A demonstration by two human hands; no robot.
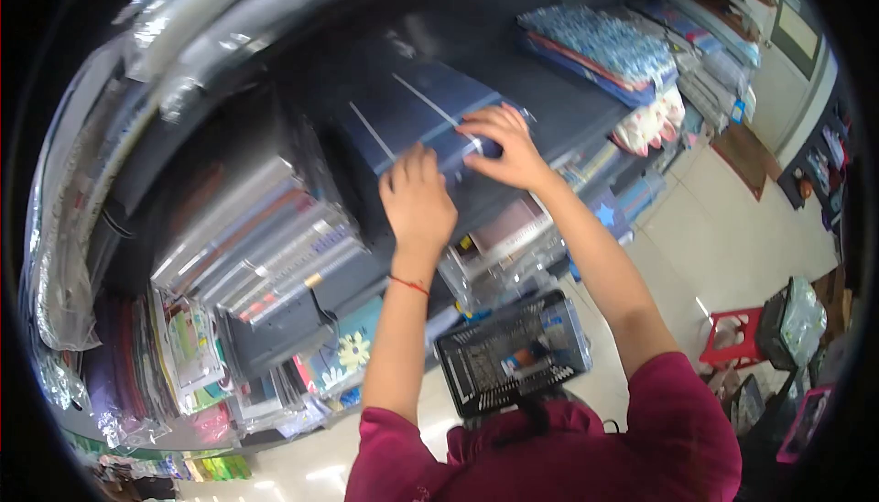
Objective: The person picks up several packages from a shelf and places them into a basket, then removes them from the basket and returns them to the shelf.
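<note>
On the dark shelf lies a flat dark blue package [421, 103] with two thin white stripes across it. My left hand [418, 198] rests at its near left edge, fingers apart and pointing forward. At the near right corner is my right hand [505, 147], its thumb and fingers on either side of that corner, closed around the package's edge. A red string circles my left wrist.
Clear-wrapped packages [265, 245] are stacked on the left. A blue patterned stack [600, 49] lies at the back right. Below the shelf edge stands a black basket [508, 351]. A red stool [732, 337] is on the floor at right.
</note>
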